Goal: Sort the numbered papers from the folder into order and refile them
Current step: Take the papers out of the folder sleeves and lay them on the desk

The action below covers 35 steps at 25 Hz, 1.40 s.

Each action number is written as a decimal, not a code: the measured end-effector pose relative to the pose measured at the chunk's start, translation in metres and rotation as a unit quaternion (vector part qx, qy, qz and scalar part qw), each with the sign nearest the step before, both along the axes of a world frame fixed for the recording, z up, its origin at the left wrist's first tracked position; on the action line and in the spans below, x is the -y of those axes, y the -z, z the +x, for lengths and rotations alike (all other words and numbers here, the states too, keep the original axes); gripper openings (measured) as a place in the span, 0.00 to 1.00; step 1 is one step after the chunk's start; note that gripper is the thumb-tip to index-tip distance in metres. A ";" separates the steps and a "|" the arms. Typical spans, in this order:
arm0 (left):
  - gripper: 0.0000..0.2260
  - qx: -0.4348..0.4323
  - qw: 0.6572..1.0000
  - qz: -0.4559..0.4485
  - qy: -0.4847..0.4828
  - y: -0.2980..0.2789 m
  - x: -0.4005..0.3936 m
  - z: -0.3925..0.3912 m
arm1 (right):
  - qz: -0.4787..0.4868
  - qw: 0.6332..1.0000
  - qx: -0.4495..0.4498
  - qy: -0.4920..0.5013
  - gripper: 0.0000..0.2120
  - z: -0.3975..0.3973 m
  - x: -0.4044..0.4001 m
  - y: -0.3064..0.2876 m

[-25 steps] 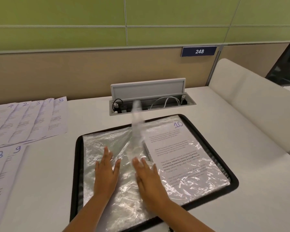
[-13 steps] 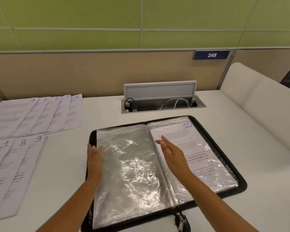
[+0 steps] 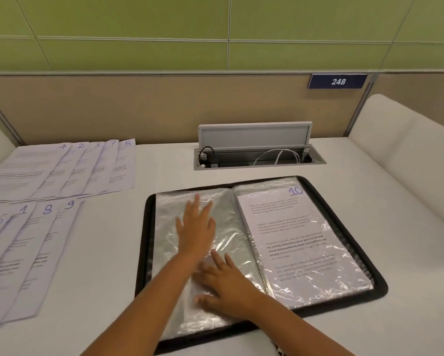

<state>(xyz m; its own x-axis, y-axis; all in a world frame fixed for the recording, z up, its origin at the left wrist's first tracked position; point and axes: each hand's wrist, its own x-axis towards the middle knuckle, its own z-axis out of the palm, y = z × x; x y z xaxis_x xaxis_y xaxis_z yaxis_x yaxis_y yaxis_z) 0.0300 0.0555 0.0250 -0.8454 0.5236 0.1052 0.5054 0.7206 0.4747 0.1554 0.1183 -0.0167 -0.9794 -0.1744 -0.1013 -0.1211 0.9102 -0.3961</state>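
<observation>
A black zip folder (image 3: 377, 276) lies open on the white desk. Its left side shows empty clear plastic sleeves (image 3: 231, 227). The right sleeve holds the paper numbered 10 (image 3: 295, 237). My left hand (image 3: 195, 229) lies flat with straight fingers on the left sleeves, up near the middle. My right hand (image 3: 226, 286) presses flat on the lower part of the same sleeves, next to the spine. On the desk at the left lie two fanned rows of loose papers: 4, 2, 3, 7, 5 (image 3: 69, 170) at the back and 6, 1, 8, 9 (image 3: 23, 247) in front.
An open cable hatch (image 3: 256, 158) with a raised lid and wires sits behind the folder. A beige partition with a "248" plate (image 3: 337, 81) backs the desk. White padded seats (image 3: 405, 160) flank it on the right.
A sleeve was turned over to the left. My left hand moved from the folder's left edge onto the sleeves; my right hand came from above page 10 down onto the left sleeves.
</observation>
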 end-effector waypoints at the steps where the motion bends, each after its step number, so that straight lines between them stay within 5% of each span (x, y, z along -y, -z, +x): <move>1: 0.21 0.004 0.998 -0.062 0.028 0.006 -0.008 0.008 | -0.020 1.000 -0.010 -0.021 0.29 0.000 -0.003 -0.001; 5: 0.23 0.031 0.963 -0.255 0.077 0.029 -0.004 0.016 | -0.104 0.993 -0.055 -0.001 0.20 0.012 -0.026 -0.010; 9: 0.23 -0.051 0.926 -0.364 0.090 -0.004 -0.027 0.018 | -0.065 0.985 -0.084 0.139 0.30 0.020 -0.060 -0.009; 13: 0.21 -0.079 0.942 -0.285 0.155 -0.031 -0.075 0.034 | -0.032 0.975 -0.104 0.193 0.21 0.006 -0.080 -0.004; 18: 0.24 -0.042 0.963 -0.242 0.107 0.032 -0.024 0.002 | 0.109 0.948 -0.011 0.299 0.43 0.018 -0.143 0.010; 21: 0.34 -0.056 0.980 -0.183 0.049 0.063 0.020 -0.009 | 0.150 0.906 0.020 0.397 0.36 0.031 -0.187 0.009; 26: 0.32 -0.066 0.988 -0.140 0.005 0.069 0.034 -0.012 | 0.130 0.880 0.051 0.455 0.28 0.023 -0.196 0.007; 35: 0.27 -0.089 0.987 -0.133 0.003 0.075 0.035 -0.013 | 0.085 0.958 -0.029 0.273 0.29 -0.083 -0.178 -0.029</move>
<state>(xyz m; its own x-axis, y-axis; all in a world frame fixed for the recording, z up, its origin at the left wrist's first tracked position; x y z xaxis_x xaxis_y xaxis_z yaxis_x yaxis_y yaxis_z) 0.0169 0.0209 -0.0496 -0.8227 0.5579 0.1091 0.5684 0.8046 0.1721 0.0721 0.2958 0.0127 -0.9249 0.3793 -0.0252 0.3736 0.8949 -0.2439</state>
